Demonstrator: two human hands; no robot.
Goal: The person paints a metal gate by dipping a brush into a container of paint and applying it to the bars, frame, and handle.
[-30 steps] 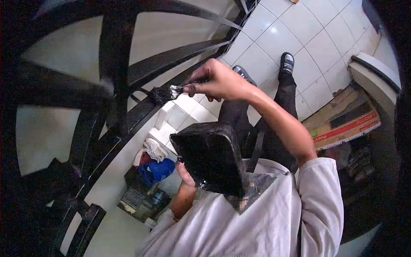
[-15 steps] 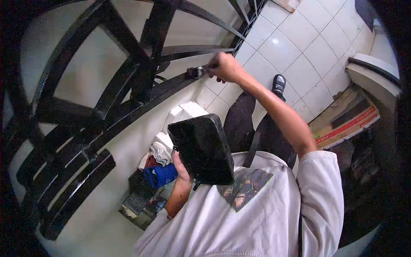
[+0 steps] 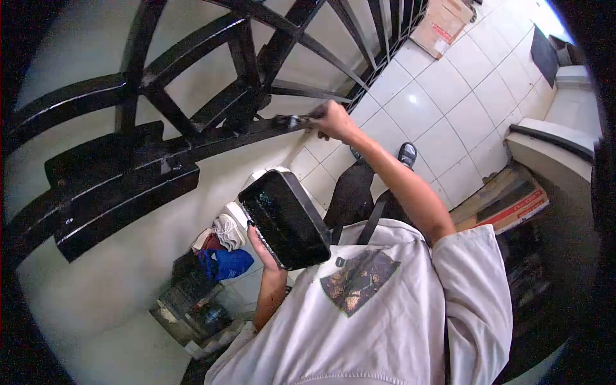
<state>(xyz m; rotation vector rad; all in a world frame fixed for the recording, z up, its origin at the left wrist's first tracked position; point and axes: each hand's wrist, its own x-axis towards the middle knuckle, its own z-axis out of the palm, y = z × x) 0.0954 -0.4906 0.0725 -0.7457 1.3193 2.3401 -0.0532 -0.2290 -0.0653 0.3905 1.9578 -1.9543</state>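
Observation:
A black tray [image 3: 282, 218] with wet black paint inside is held by my left hand [image 3: 262, 249], which grips its left side from below; some fingers are hidden. My right hand [image 3: 333, 122] is closed around the handle of a paintbrush [image 3: 292, 122]. The dark bristles touch or lie very near a black metal rail [image 3: 218, 142] of the railing, on its lower bar. Glossy black paint covers the rail.
Cardboard boxes lie at the top [image 3: 443, 27] and right [image 3: 513, 199] on the white tiled floor [image 3: 443, 90]. White shoes [image 3: 228, 232], a blue bag [image 3: 228, 264] and a clear container [image 3: 208, 314] stand by the wall at lower left.
The view has shifted and turned, showing the railing and floor from a new angle. My right hand still has the brush at the lower rail, and my left hand still has the tray.

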